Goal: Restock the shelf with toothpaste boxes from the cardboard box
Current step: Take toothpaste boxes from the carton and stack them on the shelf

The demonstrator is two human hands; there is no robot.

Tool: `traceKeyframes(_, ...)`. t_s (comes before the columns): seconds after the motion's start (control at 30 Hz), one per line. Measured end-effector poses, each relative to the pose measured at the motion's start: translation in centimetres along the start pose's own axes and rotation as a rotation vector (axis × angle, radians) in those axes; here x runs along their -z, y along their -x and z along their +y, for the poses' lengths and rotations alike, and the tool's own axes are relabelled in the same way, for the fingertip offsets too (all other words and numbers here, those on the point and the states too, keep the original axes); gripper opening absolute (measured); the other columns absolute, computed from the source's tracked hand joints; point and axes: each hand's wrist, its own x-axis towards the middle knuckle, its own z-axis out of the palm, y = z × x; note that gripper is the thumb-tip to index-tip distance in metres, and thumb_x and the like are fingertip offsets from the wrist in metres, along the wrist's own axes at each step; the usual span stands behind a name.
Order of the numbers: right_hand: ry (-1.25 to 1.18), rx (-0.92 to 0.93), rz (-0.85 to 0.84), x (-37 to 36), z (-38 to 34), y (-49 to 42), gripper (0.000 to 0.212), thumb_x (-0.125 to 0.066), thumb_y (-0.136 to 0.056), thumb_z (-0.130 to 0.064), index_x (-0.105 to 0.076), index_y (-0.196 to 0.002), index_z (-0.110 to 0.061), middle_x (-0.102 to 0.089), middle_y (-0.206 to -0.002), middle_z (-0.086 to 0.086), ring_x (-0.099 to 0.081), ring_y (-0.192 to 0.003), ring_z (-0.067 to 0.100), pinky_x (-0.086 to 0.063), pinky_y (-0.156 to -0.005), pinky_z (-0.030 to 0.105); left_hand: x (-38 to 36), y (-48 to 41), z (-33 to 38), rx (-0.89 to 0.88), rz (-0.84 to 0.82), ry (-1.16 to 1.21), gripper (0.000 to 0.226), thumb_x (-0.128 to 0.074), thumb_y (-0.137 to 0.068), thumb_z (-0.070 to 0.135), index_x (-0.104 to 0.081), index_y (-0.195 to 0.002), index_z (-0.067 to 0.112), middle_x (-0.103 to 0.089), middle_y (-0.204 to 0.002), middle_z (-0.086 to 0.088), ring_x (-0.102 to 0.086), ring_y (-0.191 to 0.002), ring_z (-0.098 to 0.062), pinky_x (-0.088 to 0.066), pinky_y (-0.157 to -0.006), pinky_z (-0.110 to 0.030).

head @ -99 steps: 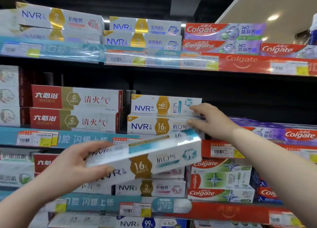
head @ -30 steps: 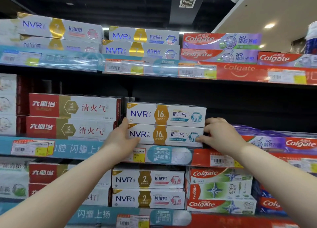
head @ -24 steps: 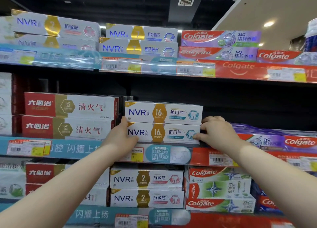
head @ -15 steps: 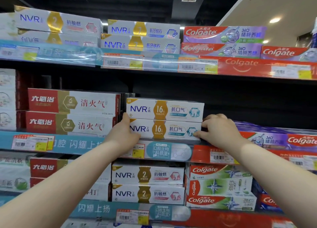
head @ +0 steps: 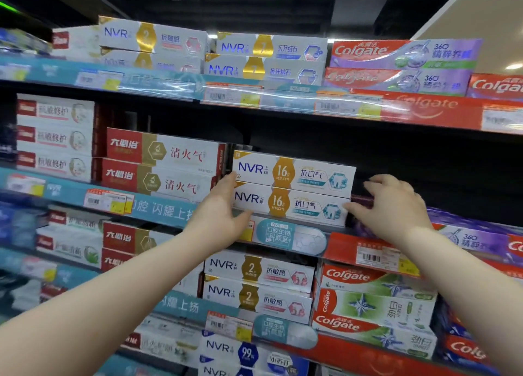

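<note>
Filling most of the view, the dark multi-tier shop shelf (head: pixel 297 115) carries rows of long card toothpaste boxes behind plastic price strips, and the stack being dressed sits on its middle tier near the centre. Beside that stack at nine o'clock lie two red-and-gold boxes (head: pixel 161 167); at three o'clock the tier is a dark gap, with purple Colgate boxes (head: pixel 469 238) lower at four o'clock. The stack itself is two white NVR "16" toothpaste boxes, the upper box (head: pixel 294 173) resting flat on the lower box (head: pixel 288 206). The left hand (head: pixel 219 215) has its fingers extended against the lower box's left end, thumb under the front edge, pressing and not clasping. The right hand (head: pixel 393 203) is loosely spread, fingertips touching the lower box's right end, holding nothing. The cardboard supply box is out of view. The step looks like squaring up the placed pair; to do it well, push evenly from both ends so the lower box slides straight, keep the upper one from skewing, and bring both fronts flush with the shelf's lip and labels facing out.
</note>
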Motion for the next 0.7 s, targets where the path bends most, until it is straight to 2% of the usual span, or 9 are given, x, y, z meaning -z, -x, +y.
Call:
traceKeyframes(0.07,-0.096,0.041,0.068,0.2,-0.4,0.7,0.063,-0.057,-0.081,-0.05,-0.046,-0.133,-0.016,-0.038,-0.144,0.004,-0.032,-0.131,0.03,-0.028,-0.106,0.046,0.5,1.6,-0.1,-0.018,0.037,-0.07,0.071,-0.059,-0.085,0.021,-0.02,-0.145,0.023,-0.034,-0.149,0.002,-0.038,-0.132,-0.02,-0.036,-0.104,-0.034)
traceKeyframes(0.2,-0.321,0.305,0.171,-0.7,-2.9,3.2,0.055,-0.064,-0.079,-0.037,-0.054,-0.127,-0.012,-0.048,-0.135,0.009,-0.039,-0.126,0.031,-0.032,-0.105,0.048,1.3,5.3,-1.7,0.079,0.046,-0.211,0.069,-0.057,-0.086,0.031,-0.021,-0.144,0.025,-0.03,-0.151,0.001,-0.033,-0.135,-0.021,-0.032,-0.11,-0.039)
traceKeyframes(0.37,-0.576,0.532,-0.074,-3.8,-8.7,7.4,0.053,-0.065,-0.08,-0.035,-0.052,-0.129,-0.017,-0.051,-0.133,0.005,-0.039,-0.126,0.024,-0.031,-0.105,0.038,3.8,11.4,-5.5,0.302,-0.006,-0.425,0.07,-0.056,-0.085,0.04,-0.022,-0.144,0.024,-0.033,-0.149,0.002,-0.038,-0.132,-0.02,-0.03,-0.11,-0.046)
traceKeyframes(0.47,-0.595,0.639,-0.215,-6.4,-12.5,9.9,0.06,-0.064,-0.08,-0.039,-0.045,-0.134,-0.021,-0.047,-0.137,0.003,-0.037,-0.129,0.022,-0.029,-0.106,0.036,6.3,15.7,-8.5,0.459,-0.124,-0.623,0.07,-0.052,-0.084,0.048,-0.023,-0.144,0.025,-0.036,-0.147,0.002,-0.037,-0.133,-0.018,-0.029,-0.109,-0.048)
traceKeyframes(0.53,-0.585,0.677,-0.338,-8.0,-15.0,11.7,0.064,-0.061,-0.082,-0.043,-0.038,-0.138,-0.024,-0.041,-0.142,0.0,-0.032,-0.132,0.021,-0.026,-0.109,0.036,8.2,18.7,-10.2,0.56,-0.175,-0.672,0.069,-0.052,-0.084,0.049,-0.024,-0.143,0.027,-0.035,-0.148,0.005,-0.039,-0.132,-0.017,-0.029,-0.109,-0.051)
traceKeyframes(0.63,-0.564,0.705,-0.493,-9.9,-18.8,14.2,0.067,-0.058,-0.082,-0.048,-0.031,-0.14,-0.026,-0.036,-0.145,-0.001,-0.03,-0.134,0.02,-0.027,-0.111,0.037,11.3,23.1,-12.4,0.668,-0.19,-0.72,0.069,-0.052,-0.085,0.05,-0.025,-0.143,0.026,-0.031,-0.15,0.005,-0.037,-0.134,-0.016,-0.034,-0.108,-0.044)
traceKeyframes(0.7,-0.57,0.706,-0.576,-10.8,-21.4,16.2,0.069,-0.058,-0.082,-0.048,-0.031,-0.141,-0.026,-0.034,-0.147,-0.001,-0.029,-0.135,0.02,-0.027,-0.112,0.038,13.3,26.2,-14.0,0.737,-0.176,-0.738,0.069,-0.051,-0.085,0.051,-0.025,-0.143,0.026,-0.031,-0.15,0.005,-0.035,-0.135,-0.017,-0.031,-0.106,-0.043)
